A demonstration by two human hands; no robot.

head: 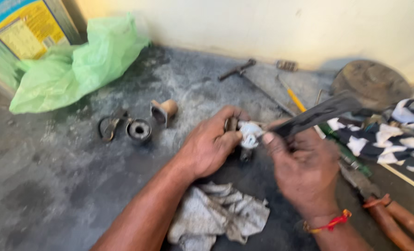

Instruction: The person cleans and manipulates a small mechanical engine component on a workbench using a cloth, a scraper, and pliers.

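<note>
My left hand (211,142) grips a small metal part (249,135), pale and rounded with a dark piece beside it, held above the grey floor. My right hand (302,165) holds a flat dark blade-like tool (321,113) whose near end touches the part; the tool slants up to the right. A red thread band circles my right wrist. Motion blur hides the part's detail.
A grey rag (221,214) lies under my forearms. To the left sit a round metal cup (139,130), a ring with a clip (109,128) and a short flanged tube (164,111). A green plastic bag (76,65), a yellow-handled screwdriver (296,100), orange-handled pliers (393,221) and a patterned cloth (388,135) lie around.
</note>
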